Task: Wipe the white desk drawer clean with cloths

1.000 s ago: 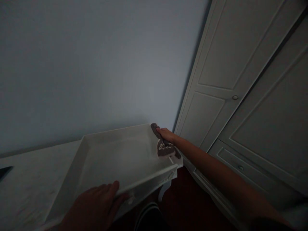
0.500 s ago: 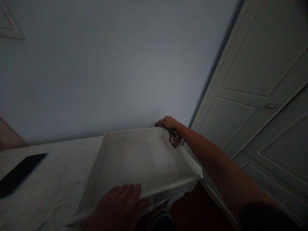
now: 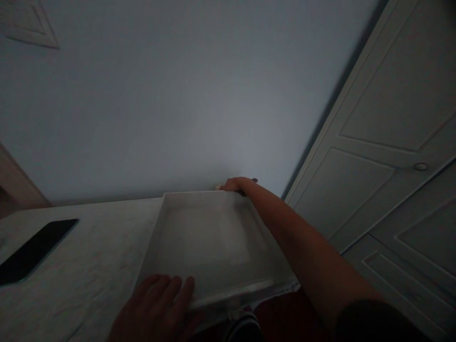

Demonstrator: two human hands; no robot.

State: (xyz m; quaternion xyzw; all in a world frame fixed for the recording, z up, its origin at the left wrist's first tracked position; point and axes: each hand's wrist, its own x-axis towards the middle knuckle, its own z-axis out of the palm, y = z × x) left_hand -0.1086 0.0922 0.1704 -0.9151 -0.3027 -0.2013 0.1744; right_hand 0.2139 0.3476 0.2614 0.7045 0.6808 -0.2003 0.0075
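Observation:
A shallow white tray (image 3: 199, 237) with low walls tilts up in front of me, its far rim close to the wall. My left hand (image 3: 156, 306) grips the near left part of its rim, fingers over the inside and the thumb below, in shadow. At the far rim, my right hand (image 3: 235, 184) is closed on a dark brown cloth (image 3: 254, 180). Only small bits of that cloth show past the hand. The right fingers reach behind the rim and are partly hidden.
Left of the tray, a dark tablet-like slab (image 3: 37, 249) lies on the pale marbled tabletop (image 3: 107, 242). A plain wall (image 3: 178, 95) rises behind. White panelled cupboard doors (image 3: 359, 185) stand to the right. A frame (image 3: 32, 23) hangs at upper left.
My right hand has moved left along the far rim with the cloth, which was draped over the far right corner. My left hand has shifted slightly left on the near rim.

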